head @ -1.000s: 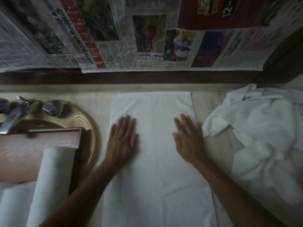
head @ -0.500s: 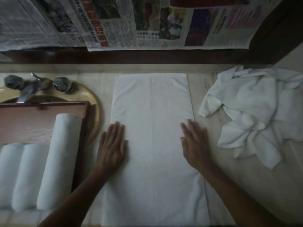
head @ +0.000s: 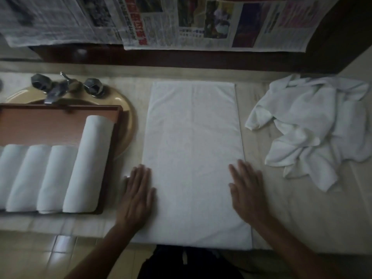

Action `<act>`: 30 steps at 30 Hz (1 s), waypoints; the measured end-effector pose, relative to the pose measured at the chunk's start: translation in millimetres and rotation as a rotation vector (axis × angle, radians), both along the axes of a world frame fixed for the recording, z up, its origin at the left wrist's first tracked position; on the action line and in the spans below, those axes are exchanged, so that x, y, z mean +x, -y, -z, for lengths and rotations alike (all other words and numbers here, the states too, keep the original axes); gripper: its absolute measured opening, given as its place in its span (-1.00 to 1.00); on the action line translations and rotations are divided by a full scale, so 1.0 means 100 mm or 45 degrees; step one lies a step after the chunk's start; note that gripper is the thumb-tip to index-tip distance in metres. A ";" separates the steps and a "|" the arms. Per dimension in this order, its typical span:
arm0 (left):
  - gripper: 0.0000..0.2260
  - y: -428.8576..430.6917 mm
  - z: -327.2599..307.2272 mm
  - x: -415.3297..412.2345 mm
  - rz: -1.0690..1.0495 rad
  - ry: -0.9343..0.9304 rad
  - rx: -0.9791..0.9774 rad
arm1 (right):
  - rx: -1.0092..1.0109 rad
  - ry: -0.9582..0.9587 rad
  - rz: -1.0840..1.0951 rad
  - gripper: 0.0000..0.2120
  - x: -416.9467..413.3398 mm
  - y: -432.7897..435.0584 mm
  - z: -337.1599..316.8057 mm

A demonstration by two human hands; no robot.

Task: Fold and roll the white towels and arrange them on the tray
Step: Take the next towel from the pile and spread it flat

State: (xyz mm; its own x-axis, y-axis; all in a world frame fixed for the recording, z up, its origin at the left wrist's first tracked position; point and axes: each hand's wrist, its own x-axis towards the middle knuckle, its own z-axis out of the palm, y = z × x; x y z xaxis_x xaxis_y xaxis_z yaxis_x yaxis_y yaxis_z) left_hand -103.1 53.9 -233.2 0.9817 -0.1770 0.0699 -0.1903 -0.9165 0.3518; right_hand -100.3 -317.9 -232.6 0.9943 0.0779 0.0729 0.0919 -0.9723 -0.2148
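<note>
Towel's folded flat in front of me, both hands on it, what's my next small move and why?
Probably lift the near edge and start rolling it away from you. The folded towel lies flat, the left hand and right hand rest open at its near end, and the tray holds rolled towels.

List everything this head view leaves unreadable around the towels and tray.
Rolled towels on the tray: head view, left edge cuts the row, so no full count.
Crumpled towel pile: head view, right edge crops it; towels overlap, number unclear.
Sink: head view, tray covers most of the basin.
Newspaper print: head view, too small and blurred.
</note>
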 end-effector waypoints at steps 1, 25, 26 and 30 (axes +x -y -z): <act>-0.43 -0.10 -0.03 -0.07 -0.039 0.003 -0.022 | -0.003 -0.004 0.066 -0.47 -0.02 0.12 -0.02; -0.42 0.40 -0.13 -1.11 0.252 -0.220 0.050 | 0.088 -0.171 -0.008 -0.45 -1.24 -1.15 -0.12; -0.42 0.40 -0.15 -1.09 0.248 -0.253 0.049 | 0.107 -0.181 0.005 -0.46 -1.20 -1.13 -0.15; -0.48 0.50 -0.33 -0.90 0.151 -0.265 -0.018 | 0.319 -0.058 0.115 -0.52 -0.87 -0.97 -0.33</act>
State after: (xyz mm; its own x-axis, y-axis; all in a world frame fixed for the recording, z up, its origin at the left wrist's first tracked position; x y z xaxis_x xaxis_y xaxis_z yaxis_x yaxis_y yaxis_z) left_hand -193.1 3.8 -199.8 0.9476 -0.2923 -0.1287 -0.2182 -0.8869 0.4071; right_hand -187.3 -220.8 -199.5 0.9991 -0.0260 0.0336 -0.0080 -0.8922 -0.4516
